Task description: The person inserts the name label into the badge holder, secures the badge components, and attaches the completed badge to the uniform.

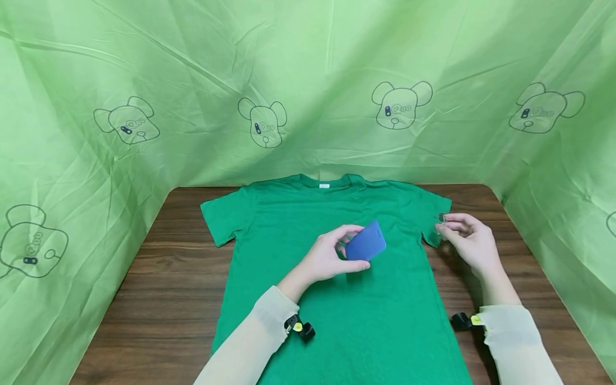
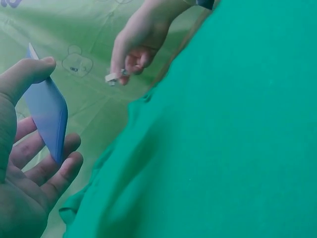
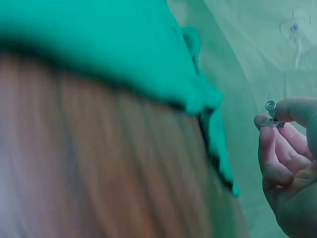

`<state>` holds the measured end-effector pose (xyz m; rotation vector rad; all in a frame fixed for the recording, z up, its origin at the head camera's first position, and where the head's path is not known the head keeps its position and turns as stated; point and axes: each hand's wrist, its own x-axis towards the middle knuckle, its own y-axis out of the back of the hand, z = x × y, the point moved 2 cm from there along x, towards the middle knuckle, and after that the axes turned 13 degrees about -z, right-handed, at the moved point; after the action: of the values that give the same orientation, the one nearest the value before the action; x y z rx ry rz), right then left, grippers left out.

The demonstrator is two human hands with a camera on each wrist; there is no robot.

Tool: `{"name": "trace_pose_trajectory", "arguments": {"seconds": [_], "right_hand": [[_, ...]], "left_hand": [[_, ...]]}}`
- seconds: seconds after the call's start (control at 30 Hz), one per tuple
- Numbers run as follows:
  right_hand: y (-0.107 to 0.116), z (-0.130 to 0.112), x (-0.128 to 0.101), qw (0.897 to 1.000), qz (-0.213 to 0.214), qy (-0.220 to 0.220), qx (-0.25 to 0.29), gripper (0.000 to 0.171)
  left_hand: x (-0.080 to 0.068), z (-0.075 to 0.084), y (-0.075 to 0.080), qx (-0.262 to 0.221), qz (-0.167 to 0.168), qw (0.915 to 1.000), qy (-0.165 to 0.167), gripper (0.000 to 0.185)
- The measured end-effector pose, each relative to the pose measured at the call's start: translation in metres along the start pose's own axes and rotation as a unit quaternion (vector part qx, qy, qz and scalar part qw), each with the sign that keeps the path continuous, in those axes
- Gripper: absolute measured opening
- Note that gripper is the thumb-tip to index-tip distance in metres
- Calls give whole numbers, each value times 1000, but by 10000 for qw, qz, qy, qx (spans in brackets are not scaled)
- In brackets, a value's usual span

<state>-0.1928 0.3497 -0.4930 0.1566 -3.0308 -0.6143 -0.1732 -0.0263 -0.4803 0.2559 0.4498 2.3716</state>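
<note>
A green T-shirt [image 1: 337,278] lies flat on the brown wooden table [image 1: 163,299], collar away from me. Over its chest my left hand [image 1: 332,256] holds a flat blue card [image 1: 366,241] between thumb and fingers; the left wrist view shows the card [image 2: 47,111] edge-on in that grip. My right hand [image 1: 469,238] hovers by the shirt's right sleeve and pinches a small metal clip [image 1: 441,217] at its fingertips. The right wrist view shows the clip [image 3: 271,113] between thumb and forefinger, just off the sleeve edge [image 3: 213,129].
Green cloth printed with bear outlines [image 1: 262,123] walls the table at the back and both sides. Bare wood [image 1: 524,267] shows left and right of the shirt. Small black wrist devices [image 1: 303,327] sit at both cuffs.
</note>
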Motion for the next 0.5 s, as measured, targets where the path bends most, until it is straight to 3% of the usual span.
{"name": "trace_pose_trajectory", "arguments": {"seconds": [0.23, 0.5], "right_hand": [[-30, -47, -7, 9927, -664, 397, 921, 32], [-55, -107, 10, 9866, -795, 1034, 984, 33]], "left_hand": [[-1, 0, 2, 19, 107, 9999, 19, 74], [-1, -1, 10, 51, 442, 9990, 52, 74]]}}
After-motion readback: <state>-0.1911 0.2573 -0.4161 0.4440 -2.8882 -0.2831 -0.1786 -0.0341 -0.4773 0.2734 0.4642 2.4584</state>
